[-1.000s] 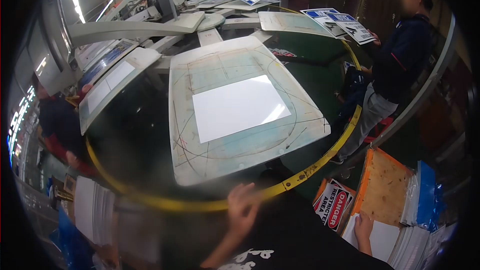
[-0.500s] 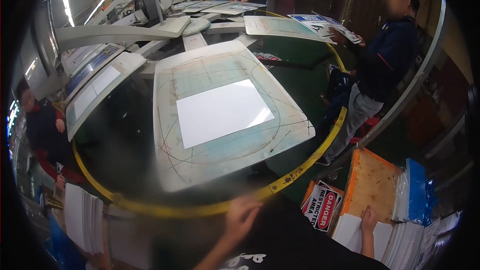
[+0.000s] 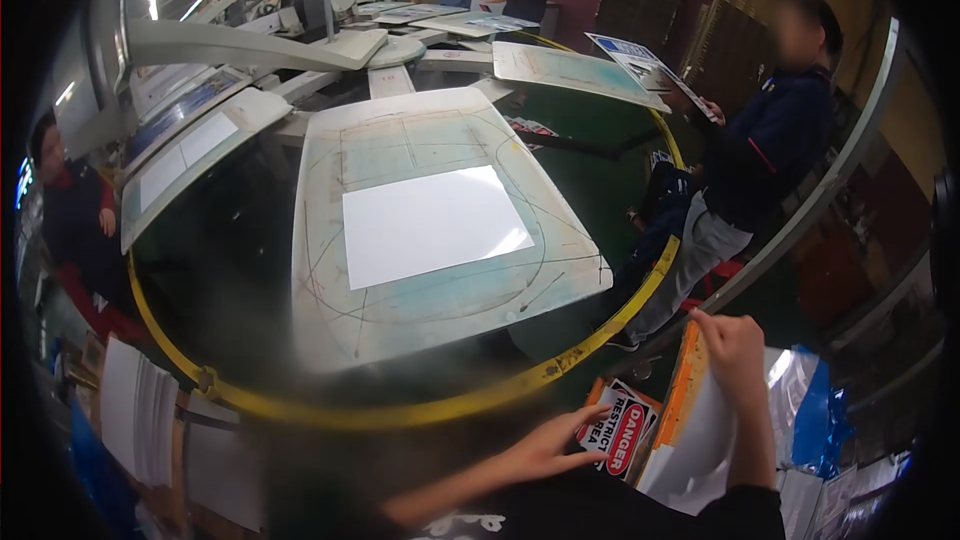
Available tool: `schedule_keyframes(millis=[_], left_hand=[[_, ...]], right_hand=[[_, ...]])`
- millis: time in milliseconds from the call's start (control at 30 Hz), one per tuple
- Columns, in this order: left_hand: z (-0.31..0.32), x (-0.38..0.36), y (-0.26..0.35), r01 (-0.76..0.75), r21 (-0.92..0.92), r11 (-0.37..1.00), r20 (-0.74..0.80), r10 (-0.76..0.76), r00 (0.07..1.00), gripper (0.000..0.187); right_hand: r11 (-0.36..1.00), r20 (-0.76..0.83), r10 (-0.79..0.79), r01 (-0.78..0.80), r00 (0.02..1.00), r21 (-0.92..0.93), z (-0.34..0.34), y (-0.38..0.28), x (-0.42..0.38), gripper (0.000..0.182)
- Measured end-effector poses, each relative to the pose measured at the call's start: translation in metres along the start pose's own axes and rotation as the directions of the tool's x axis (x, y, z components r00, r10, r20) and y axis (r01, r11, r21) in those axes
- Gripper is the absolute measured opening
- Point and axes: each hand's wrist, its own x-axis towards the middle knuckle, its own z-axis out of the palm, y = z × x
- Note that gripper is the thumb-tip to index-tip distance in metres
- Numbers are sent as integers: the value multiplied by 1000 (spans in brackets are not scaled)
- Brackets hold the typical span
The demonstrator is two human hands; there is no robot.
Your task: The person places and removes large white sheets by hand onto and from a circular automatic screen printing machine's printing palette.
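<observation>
My right hand (image 3: pixel 735 348) is closed at the far end of a white sheet (image 3: pixel 695 435), which covers most of an orange-edged wooden board (image 3: pixel 688 370) at lower right. Its fingertips are near the board's top corner, and the grip itself is partly hidden. My left hand (image 3: pixel 548 448) is open, fingers spread, beside a red, black and white DANGER sign (image 3: pixel 627 437) in front of the board. Ahead, another white sheet (image 3: pixel 435 225) lies flat on a large pale platen (image 3: pixel 400 325), apart from both hands.
A yellow ring rail (image 3: pixel 400 418) curves round the platens. White sheets (image 3: pixel 140 400) stand stacked at lower left. A person (image 3: pixel 775 150) at right holds a printed sign (image 3: pixel 645 68). Another person (image 3: pixel 75 220) is at left, and more people work at the back. Blue plastic wrap (image 3: pixel 815 425) lies at right.
My right hand has moved up and away over the board, and the white sheet now covers its bare wood. My left hand has moved right, from the rail to the DANGER sign.
</observation>
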Motion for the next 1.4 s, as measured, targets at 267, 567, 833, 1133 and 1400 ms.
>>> schedule_keyframes(millis=[267, 567, 833, 1133, 1400], left_hand=[[25, 11, 1, 65, -240, 969, -209, -117, 971, 40], [-17, -24, -31, -32, -216, 976, -606, -108, 788, 26], [-46, -46, -27, 23, -228, 973, -611, -162, 775, 30], [-40, -45, -48, -38, 429, 903, -764, 385, 518, 13], [-30, -41, -40, 241, -133, 961, -827, -242, 508, 39]], right_hand=[[847, -178, -525, 532, 832, -9, 36, -106, 48, 28], [956, -564, -134, 257, 815, 143, 91, -3, 48, 67], [488, 116, 476, -371, 872, 790, 173, 152, -32, 73], [176, 113, 583, -261, 805, 949, 164, 104, -14, 83], [252, 27, 456, -158, 890, 955, 166, 135, -22, 43]])
